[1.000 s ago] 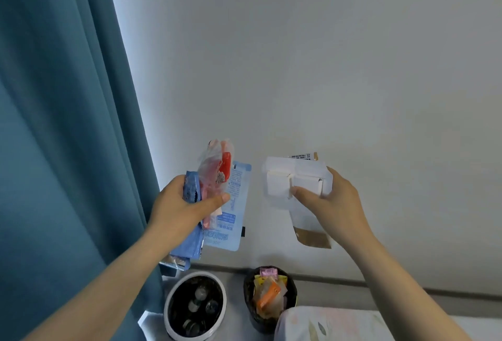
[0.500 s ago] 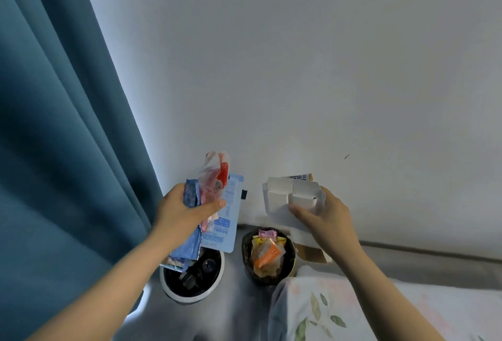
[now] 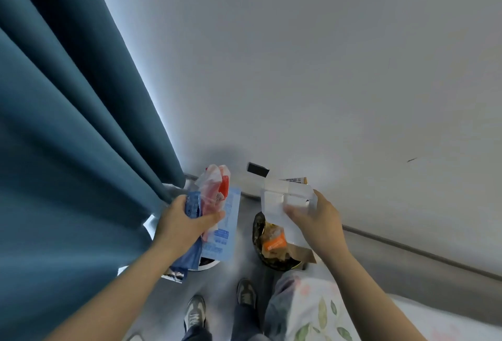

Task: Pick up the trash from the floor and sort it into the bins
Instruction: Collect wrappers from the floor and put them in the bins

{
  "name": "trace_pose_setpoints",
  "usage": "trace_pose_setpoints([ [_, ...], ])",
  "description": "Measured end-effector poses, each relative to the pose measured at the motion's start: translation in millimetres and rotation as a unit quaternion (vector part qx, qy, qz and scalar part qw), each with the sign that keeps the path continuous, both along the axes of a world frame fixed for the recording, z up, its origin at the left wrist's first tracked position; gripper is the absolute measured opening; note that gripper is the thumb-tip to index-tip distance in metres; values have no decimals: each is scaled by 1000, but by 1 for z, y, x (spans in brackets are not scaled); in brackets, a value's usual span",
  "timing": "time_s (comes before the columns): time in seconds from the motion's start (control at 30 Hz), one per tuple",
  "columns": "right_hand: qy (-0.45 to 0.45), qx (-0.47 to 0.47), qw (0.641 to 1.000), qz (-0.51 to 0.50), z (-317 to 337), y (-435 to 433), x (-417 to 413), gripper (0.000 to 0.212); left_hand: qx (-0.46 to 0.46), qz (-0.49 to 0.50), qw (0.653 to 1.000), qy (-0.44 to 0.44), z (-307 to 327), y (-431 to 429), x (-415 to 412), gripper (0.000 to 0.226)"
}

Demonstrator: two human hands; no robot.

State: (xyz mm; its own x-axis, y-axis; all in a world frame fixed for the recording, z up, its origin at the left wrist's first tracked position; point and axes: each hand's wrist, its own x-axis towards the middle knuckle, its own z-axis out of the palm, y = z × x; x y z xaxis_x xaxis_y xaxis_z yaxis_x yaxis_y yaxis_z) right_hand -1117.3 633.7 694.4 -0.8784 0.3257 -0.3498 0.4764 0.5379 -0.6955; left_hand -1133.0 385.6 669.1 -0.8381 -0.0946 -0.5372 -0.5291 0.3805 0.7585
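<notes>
From the head camera, both bare forearms reach forward and down over the bins, which stand on the grey floor (image 3: 239, 264) at the foot of the wall (image 3: 326, 69). The left hand (image 3: 182, 225) is closed around a bundle of wrappers (image 3: 217, 204), thumb pressed across the front: a clear packet with red print on top, a dark blue piece at the knuckles, and a pale blue sachet hanging down behind them. This bundle is held above the white bin (image 3: 206, 266), hiding most of it; only a stretch of its rim and a dark sliver of the inside show, so its contents cannot be told. The right hand (image 3: 319, 221) pinches a folded white carton (image 3: 282, 204) between thumb and fingers, its flaps open toward the wall and a brown cardboard edge hanging below the palm. The carton is held over the black bin (image 3: 256, 232), just right of the white bin. Inside the black bin lie crumpled wrappers, an orange packet (image 3: 274, 244) uppermost among brownish and yellowish ones. Left of the white bin hangs a teal curtain (image 3: 68, 123), with a scrap of paper (image 3: 175, 275) on the floor by its hem. Near the black bin, toward the camera, are the person's two shoes (image 3: 194, 313) and a flowered cloth (image 3: 312, 310).
</notes>
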Motion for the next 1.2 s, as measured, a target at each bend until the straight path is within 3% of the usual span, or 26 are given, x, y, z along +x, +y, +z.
trace_pose_setpoints([
  [0.2, -47, 23, 999, 14, -73, 38, -25, 17, 2, 6, 1000, -21, -61, 39, -11, 32],
  [0.37, -87, 47, 995, 23, -141, 66, -33, 33, 6, -6, 996, -85, -139, 67, -16, 58],
  [0.53, -108, 52, 992, 38, -217, 84, -41, 23, -5, 30, 993, -110, -210, 98, -16, 40],
  [0.73, -128, 61, 989, 46, -317, 91, -50, 31, 1, 40, 990, -138, -314, 123, -11, 41],
  [1.2, -80, 87, 992, 53, -491, 139, -16, 48, 17, 103, 991, -81, -482, 184, 26, 44],
])
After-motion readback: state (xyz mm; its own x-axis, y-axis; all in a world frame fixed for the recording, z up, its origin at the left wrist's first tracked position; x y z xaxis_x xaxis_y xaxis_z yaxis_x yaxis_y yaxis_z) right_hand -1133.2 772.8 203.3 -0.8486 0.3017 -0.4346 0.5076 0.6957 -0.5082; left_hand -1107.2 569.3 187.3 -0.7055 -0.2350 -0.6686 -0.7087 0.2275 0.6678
